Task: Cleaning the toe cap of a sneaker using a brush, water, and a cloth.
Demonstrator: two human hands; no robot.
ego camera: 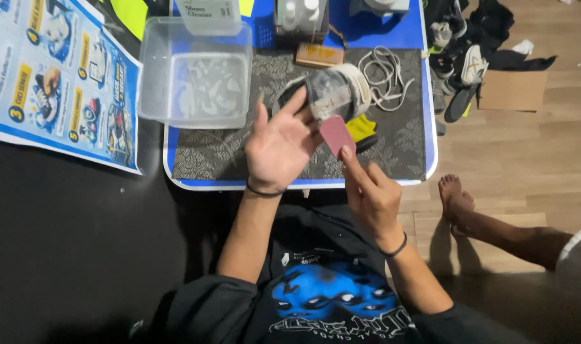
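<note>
My left hand (pixel 279 145) is held palm up over the front of a low blue table (pixel 430 95), fingers spread, its fingertips touching a shoe (pixel 332 92) wrapped in clear film that lies on a grey patterned mat (pixel 208 153). My right hand (pixel 370 194) pinches a small pink pad (pixel 337 135) between thumb and fingers, right beside the left palm. A yellow cloth (pixel 362 127) peeks out beside the shoe. White laces (pixel 386 70) lie coiled behind it.
A clear plastic tub (pixel 195 70) with water stands at the mat's left. A wooden brush (pixel 319 55) and bottles (pixel 300 16) sit at the back. A printed poster (pixel 55 76) lies left. Shoes (pixel 459 64) and cardboard (pixel 513 89) lie on the wooden floor; another person's foot (pixel 455 197) is at right.
</note>
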